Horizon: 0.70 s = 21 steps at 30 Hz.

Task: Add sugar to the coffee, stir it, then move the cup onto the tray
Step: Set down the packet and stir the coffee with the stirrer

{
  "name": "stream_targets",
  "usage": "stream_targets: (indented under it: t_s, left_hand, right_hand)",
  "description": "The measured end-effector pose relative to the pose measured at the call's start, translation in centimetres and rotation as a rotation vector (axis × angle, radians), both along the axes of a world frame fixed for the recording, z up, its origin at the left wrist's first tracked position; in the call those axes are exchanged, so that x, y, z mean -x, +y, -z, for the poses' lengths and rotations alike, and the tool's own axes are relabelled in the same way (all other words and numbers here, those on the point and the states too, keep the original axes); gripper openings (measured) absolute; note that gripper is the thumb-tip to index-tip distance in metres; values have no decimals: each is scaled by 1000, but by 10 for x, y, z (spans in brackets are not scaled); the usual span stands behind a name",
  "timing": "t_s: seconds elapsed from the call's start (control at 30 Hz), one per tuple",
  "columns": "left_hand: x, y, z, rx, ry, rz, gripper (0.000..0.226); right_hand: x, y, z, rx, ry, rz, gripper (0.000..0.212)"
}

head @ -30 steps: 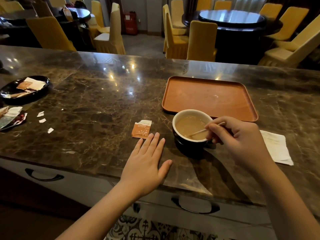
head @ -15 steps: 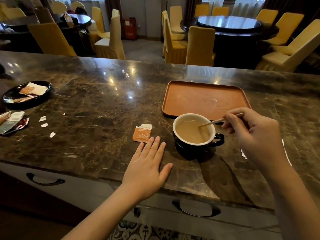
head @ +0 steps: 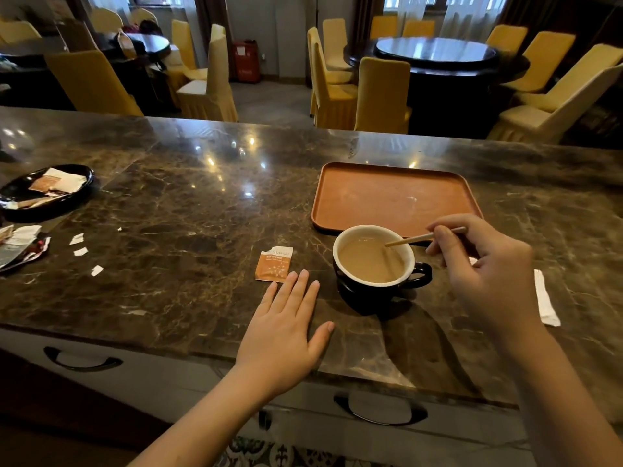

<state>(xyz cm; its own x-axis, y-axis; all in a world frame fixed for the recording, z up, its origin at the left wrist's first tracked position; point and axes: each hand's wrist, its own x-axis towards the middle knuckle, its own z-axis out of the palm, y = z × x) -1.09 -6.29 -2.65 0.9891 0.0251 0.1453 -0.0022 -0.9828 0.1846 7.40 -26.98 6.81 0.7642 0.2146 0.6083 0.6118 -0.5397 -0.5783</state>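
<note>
While the right hand (head: 485,274) pinches a thin wooden stirrer (head: 418,238) in the black, white-lined coffee cup (head: 374,264), stirring is seemingly underway; left hand (head: 286,328) flat, empty. Next: lift cup to rectangular terracotta tray (head: 391,197), twelve o'clock.

Two bare forearms come up from the bottom edge of the frame, and there's no sleeve on either one, no cuff anywhere up to where the picture cuts them off. Left hand (head: 283,335), lower centre: no ring, no watch, no band at the wrist, nails short and unpainted. Right hand (head: 488,274), right of centre: bare too, wrist clear of any strap, slim fingers, nothing worn.
</note>
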Motion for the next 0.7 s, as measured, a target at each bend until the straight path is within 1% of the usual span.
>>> stream_targets:
  t_s: [0.1,0.27,0.33,0.47,0.7]
  left_hand:
    - [0,0,0,4,-3,-3,72]
    - [-1,1,1,5,-18,6,74]
    - [-1,0,2,5,-22,9,74]
    - [0,1,2,3,-35,12,74]
    - [-1,1,4,10,-54,16,71]
  right_hand:
    - [2,0,2,4,-17,35,16]
    - [7,-5,-1,-40,-90,60,16]
    - [10,-6,-2,-80,-89,59,16]
    - [13,-8,0,-100,-38,77,16]
    - [26,-18,3,-4,149,149,10]
